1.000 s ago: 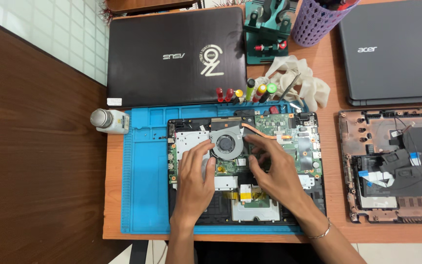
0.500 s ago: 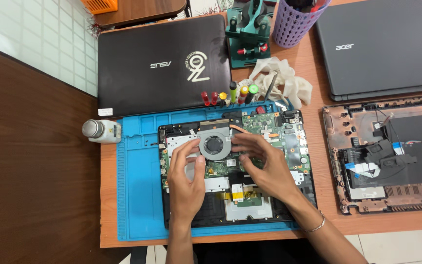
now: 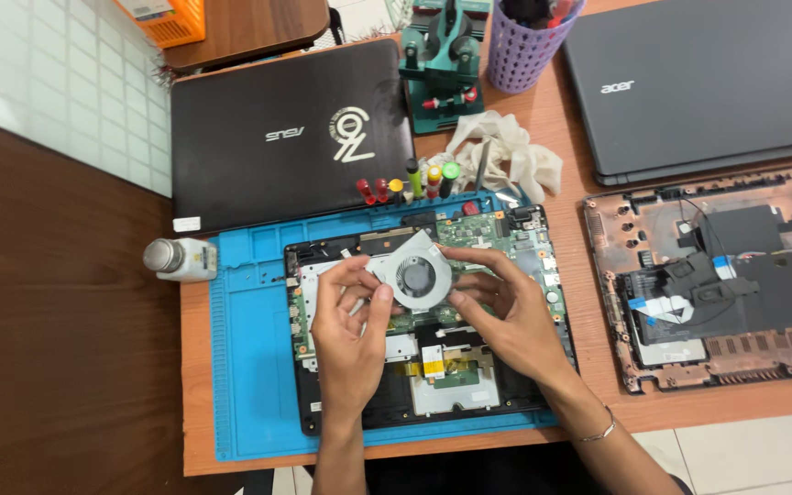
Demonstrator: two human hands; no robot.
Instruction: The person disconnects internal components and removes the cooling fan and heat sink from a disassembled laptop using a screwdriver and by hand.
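A grey cooling fan (image 3: 412, 276) is being held just above the opened laptop base (image 3: 433, 385), which is lying on the blue mat (image 3: 249, 367) near the desk's front edge. It is being pinched by the fingers of the left hand (image 3: 348, 325) and right hand (image 3: 506, 312), curled around its opposite edges (neither hand fully closed). Judging by this, the fan is being lifted free or inspected, and steady, level handling is being called for.

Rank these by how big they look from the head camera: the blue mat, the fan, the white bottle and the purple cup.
1. Blue mat, by far the largest.
2. Fan, held up nearer the camera by the left hand and right hand, so somewhat flattered.
3. Purple cup, partly cut off.
4. White bottle.
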